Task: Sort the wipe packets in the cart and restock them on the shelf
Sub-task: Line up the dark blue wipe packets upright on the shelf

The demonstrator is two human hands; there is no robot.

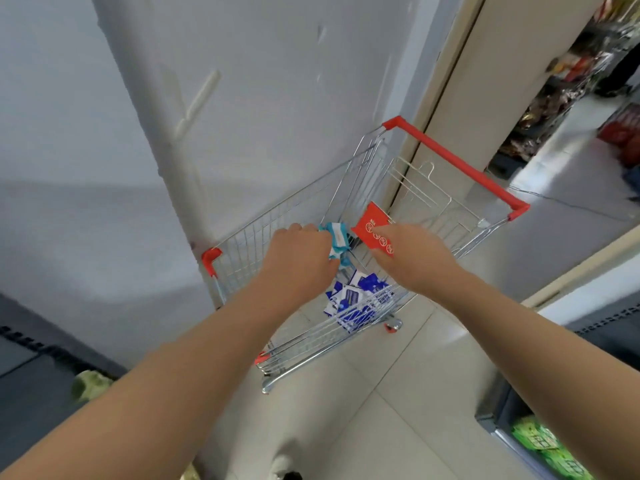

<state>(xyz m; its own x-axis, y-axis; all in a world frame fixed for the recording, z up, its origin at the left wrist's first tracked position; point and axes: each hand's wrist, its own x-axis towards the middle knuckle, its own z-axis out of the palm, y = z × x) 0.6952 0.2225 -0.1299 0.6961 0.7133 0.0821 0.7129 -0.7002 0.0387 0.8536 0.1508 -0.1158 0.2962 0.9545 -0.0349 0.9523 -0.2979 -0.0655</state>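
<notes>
A small wire shopping cart [304, 209] with a red handle [457, 161] stands on the tiled floor against a grey wall. Several blue and white wipe packets [356, 299] lie in its basket. My left hand [301, 251] is over the basket, shut on teal and white wipe packets [337, 239]. My right hand [412, 258] reaches into the cart beside it, in front of the red child-seat flap [372, 223]; its fingers point down into the basket and are hidden, so whether it holds anything cannot be made out.
A dark shelf [31, 362] runs along the lower left. At the lower right a shelf holds green packets [540, 441]. A doorway at the upper right opens onto an aisle of stocked racks [568, 88]. Pale floor tiles [398, 403] lie around the cart.
</notes>
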